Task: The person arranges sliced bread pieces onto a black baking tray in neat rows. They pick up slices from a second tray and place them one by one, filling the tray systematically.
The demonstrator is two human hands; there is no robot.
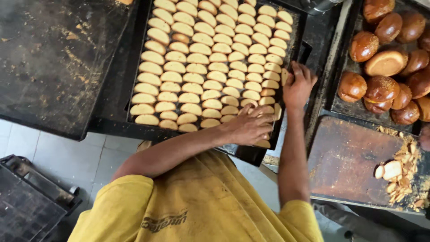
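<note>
A black baking tray [134,80] holds several rows of pale oval rusk slices [210,58]. My left hand [248,126] lies flat on the slices at the tray's near right corner, fingers spread over them. At the tray's right edge, my right hand [299,85] has its fingers curled, with the thumb against an upright slice [284,76]. A few slices near both hands sit out of line along that edge. My yellow shirt [197,206] fills the bottom of the view.
A second tray [333,105] at the upper right carries glossy brown buns [385,62]. Below it a rusty dark tray [345,161] holds crumbs and broken pieces [401,172]. A dark metal surface [53,58] lies left; a black crate [27,201] stands on the tiled floor.
</note>
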